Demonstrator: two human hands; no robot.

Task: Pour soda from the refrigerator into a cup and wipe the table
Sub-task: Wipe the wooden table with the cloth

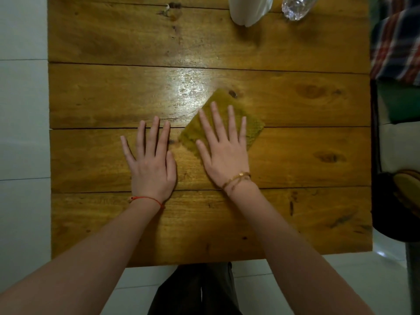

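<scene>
A flat olive-yellow cloth (pixel 252 126) lies on the wooden table (pixel 91 98) near its middle. My right hand (pixel 223 153) presses on the cloth with straight, spread fingers. My left hand (pixel 151 162) rests flat on the bare wood just left of the cloth, fingers straight. At the far edge stand a white cup (pixel 248 9) and, to its right, a clear plastic bottle (pixel 295 6); both are cut off by the top of the frame.
White tiled floor surrounds the table on the left and front. A plaid cloth (pixel 395 44) and dark objects sit past the table's right edge. My dark trousers show below the near edge.
</scene>
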